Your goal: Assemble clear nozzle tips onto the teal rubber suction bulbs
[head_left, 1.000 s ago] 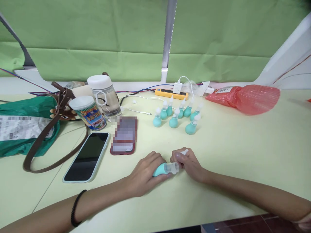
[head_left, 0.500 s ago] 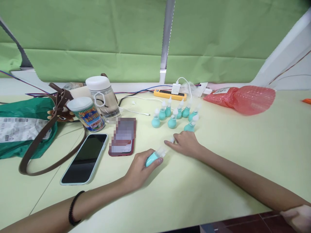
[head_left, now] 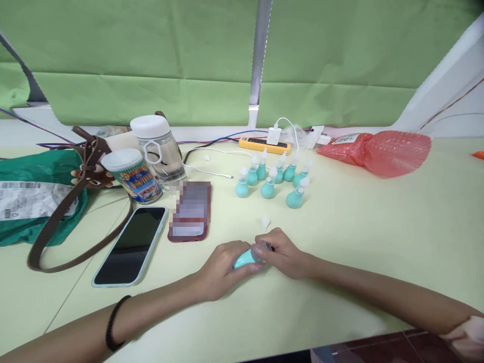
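My left hand (head_left: pixel 223 269) is wrapped round the teal bulb of a nasal aspirator (head_left: pixel 244 259). The fingers of my right hand (head_left: pixel 283 254) are closed on its clear nozzle end, largely hiding it. Just beyond my right hand, a small whitish tip (head_left: pixel 265 223) lies loose on the table. Several more teal nasal aspirators (head_left: pixel 267 189) with clear and white nozzles stand upright in a group farther back, the nearest (head_left: pixel 294 198) leaning slightly right.
Left of my hands lie a dark-screened phone (head_left: pixel 130 247) and a red-cased phone (head_left: pixel 189 237). Behind them stand a noodle cup (head_left: pixel 138 179) and a water bottle (head_left: pixel 164 156). A green parcel (head_left: pixel 38 201), a yellow power strip (head_left: pixel 260 146) and a red plastic bag (head_left: pixel 395 154) edge the table.
My right hand has left the small whitish tip and come nearer, closing on the aspirator's nozzle. My left hand has brought the bulb slightly nearer and to the right.
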Demonstrator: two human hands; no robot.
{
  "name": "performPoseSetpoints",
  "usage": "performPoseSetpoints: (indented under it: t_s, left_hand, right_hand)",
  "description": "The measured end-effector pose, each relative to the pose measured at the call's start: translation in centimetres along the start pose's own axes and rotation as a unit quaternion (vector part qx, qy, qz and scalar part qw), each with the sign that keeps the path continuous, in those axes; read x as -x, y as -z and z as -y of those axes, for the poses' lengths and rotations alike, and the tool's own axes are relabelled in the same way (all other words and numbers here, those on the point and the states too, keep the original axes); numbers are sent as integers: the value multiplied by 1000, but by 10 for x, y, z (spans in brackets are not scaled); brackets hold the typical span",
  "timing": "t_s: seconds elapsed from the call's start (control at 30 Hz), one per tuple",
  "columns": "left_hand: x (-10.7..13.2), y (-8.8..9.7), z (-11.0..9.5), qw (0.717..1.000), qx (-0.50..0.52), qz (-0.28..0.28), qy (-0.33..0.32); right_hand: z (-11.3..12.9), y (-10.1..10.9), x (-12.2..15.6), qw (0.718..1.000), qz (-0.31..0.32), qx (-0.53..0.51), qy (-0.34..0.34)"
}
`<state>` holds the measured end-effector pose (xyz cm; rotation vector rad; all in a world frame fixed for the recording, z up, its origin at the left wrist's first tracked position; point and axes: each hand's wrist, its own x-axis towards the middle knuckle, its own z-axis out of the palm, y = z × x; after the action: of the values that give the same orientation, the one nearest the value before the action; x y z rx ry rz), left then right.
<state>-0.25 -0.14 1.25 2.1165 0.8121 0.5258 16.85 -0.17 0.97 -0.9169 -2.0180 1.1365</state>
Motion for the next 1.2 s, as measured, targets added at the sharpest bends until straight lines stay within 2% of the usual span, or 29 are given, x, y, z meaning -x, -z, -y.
performPoseSetpoints:
  t_s: [0.13, 0.27, 0.4, 0.47, 0.53, 0.6, 0.7, 0.83, 0.93, 1.0, 1.07, 1.13, 1.2]
  left_hand:
    - [1, 0, -3, 999, 8, 11, -29]
    - [0, 0, -4, 998, 39, 21, -39]
    - [5, -1, -5, 994, 13, 30, -101]
    - [7, -1, -5, 992, 12, 20, -125]
    - [7, 0, -3, 993, 13, -26, -112]
    - [4, 2, 0, 991, -12, -99, -86]
    - [-2, 4, 8, 981, -47, -181, -54]
    - [-11, 5, 19, 971, -27, -236, -14]
    - [-15, 5, 23, 971, -18, -240, -5]
    - [-16, 5, 22, 970, -26, -240, -5]
    - [-13, 4, 20, 962, -53, -268, -15]
    - [-9, 2, 18, 944, -100, -308, -53]
    - [-4, -1, 15, 919, -163, -338, -118]
  right_hand:
    - [1, 0, -1, 995, 27, -88, -36]
    - [3, -3, -2, 980, 23, -187, -69]
    - [2, 0, -6, 926, -36, -343, -153]
    - [2, 5, -9, 901, -82, -393, -167]
    - [0, 9, -12, 879, -109, -432, -169]
    - [-2, 11, -14, 864, -112, -460, -172]
    - [-6, 10, -15, 861, -88, -461, -194]
    - [-8, 9, -14, 857, -84, -461, -217]
    - [-5, 9, -12, 842, -92, -483, -221]
    - [-3, 8, -12, 819, -93, -516, -234]
    - [-1, 7, -11, 797, -91, -543, -247]
    - [-1, 5, -9, 788, -84, -553, -256]
    - [0, 3, -7, 789, -73, -549, -265]
